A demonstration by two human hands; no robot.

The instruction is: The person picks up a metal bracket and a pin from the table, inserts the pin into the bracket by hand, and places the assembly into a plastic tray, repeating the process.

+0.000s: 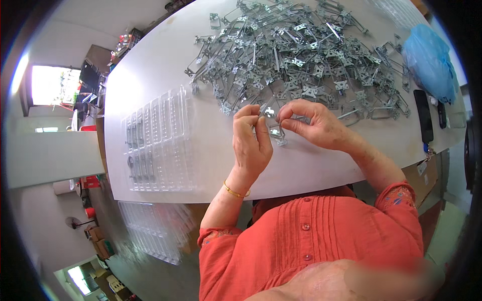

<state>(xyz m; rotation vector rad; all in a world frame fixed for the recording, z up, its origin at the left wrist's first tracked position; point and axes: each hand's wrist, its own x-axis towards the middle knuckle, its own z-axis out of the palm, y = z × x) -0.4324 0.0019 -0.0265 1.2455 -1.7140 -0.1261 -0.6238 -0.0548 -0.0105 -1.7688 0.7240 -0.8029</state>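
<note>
At left, 1 clear tray (pixel 175 140) is part-filled; now 1 metal bracket (pixel 269 112), near side of the pile (pixel 291 55), is pinched firmly by the left hand (pixel 251 140); it should be steadied, unbent. Whether anything's gripped by the right hand's (pixel 317 125) almost-closed fingertips can't be told. Rightmost, the carton label (pixel 423 167) can't be read.

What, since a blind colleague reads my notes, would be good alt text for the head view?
A person's left hand pinches a metal bracket, with the right hand close beside it, at a white table. Beyond lies a large heap of similar metal pieces; to the left, a clear plastic tray holds some grey parts.
</note>
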